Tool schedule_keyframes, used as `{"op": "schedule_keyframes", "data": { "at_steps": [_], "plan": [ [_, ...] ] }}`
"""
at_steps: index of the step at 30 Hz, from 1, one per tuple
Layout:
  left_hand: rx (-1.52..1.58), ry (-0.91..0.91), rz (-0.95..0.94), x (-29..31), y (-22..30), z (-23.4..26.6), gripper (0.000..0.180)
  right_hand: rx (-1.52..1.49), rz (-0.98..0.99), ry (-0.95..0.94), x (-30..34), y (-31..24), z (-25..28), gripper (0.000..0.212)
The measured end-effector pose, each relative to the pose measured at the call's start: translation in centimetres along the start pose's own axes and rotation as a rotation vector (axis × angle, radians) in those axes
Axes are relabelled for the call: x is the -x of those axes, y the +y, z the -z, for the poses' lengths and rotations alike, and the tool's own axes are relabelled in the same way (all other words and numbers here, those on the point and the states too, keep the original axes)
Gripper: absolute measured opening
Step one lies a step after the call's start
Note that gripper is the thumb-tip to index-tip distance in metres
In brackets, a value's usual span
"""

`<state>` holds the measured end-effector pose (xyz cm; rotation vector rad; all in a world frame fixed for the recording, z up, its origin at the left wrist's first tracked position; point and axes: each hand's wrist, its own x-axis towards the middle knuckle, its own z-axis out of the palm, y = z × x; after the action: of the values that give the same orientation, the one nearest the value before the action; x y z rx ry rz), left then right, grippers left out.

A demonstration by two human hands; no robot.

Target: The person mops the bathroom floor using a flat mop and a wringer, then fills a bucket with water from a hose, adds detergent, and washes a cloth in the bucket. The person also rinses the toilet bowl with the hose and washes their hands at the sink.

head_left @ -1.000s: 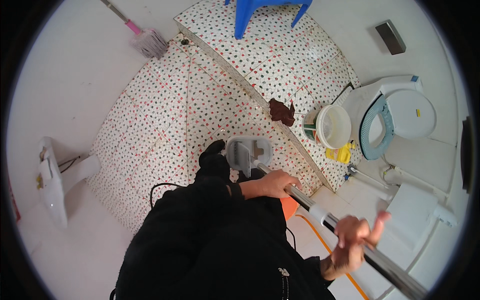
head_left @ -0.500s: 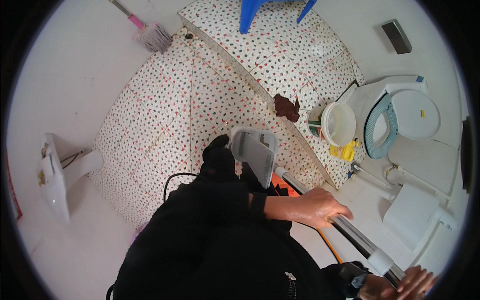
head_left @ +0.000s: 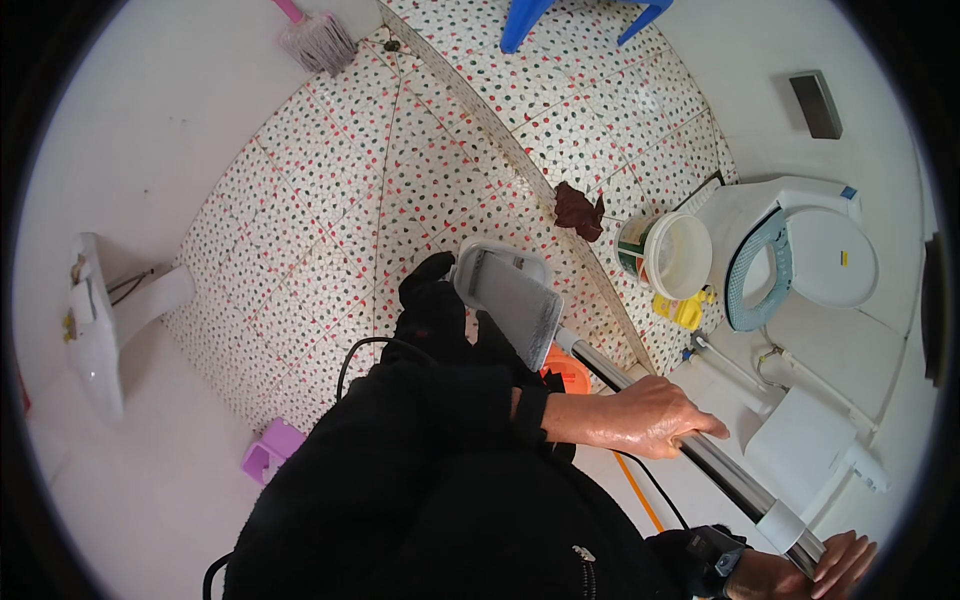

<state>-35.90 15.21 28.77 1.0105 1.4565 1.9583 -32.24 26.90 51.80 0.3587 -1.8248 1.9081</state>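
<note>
A flat mop with a grey pad and a long silver pole slants across in front of me. My left hand is closed round the middle of the pole, its forefinger stretched along it. Farther down the pole, past a white collar, my right hand grips near the lower right rim, partly cut off. The mop pad lies tilted over a whitish tub on the floor by my feet; how deep it reaches into the tub is hidden.
A tiled step crosses the spotted floor. On it are a brown cloth, a white bucket, a yellow bottle and blue stool legs. A toilet stands right, a washbasin left, a string mop far.
The mop pad has turned, showing more of its broad face. Both hands keep their hold on the pole. My view has shifted, and a purple container now shows at lower left.
</note>
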Motion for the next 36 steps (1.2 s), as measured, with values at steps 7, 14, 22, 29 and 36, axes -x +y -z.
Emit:
{"op": "schedule_keyframes", "data": {
  "at_steps": [7, 14, 22, 29, 36],
  "plan": [
    [-0.096, 0.014, 0.127, 0.4, -3.0, 2.6, 0.053, 0.632, 0.141, 0.484, 0.2, 5.8, -2.5, 0.054],
    [-0.252, 0.009, 0.303, 5.2, -15.5, 4.7, 0.05, 0.257, -0.255, 0.432, 6.6, 15.6, -2.8, 0.031],
    [-0.251, 0.111, 0.328, 12.8, -25.3, 8.5, 0.035, 0.347, -0.726, -0.002, 16.1, 21.7, -6.0, 0.031],
    [-0.161, -0.042, 0.251, 7.0, -10.1, 5.7, 0.056, 0.374, 0.084, 0.13, 7.5, 11.8, -6.5, 0.063],
    [-0.092, 0.056, 0.026, 4.3, -3.1, 4.0, 0.061, 0.004, 0.049, -0.238, 0.4, 4.1, -6.2, 0.046]
  ]
}}
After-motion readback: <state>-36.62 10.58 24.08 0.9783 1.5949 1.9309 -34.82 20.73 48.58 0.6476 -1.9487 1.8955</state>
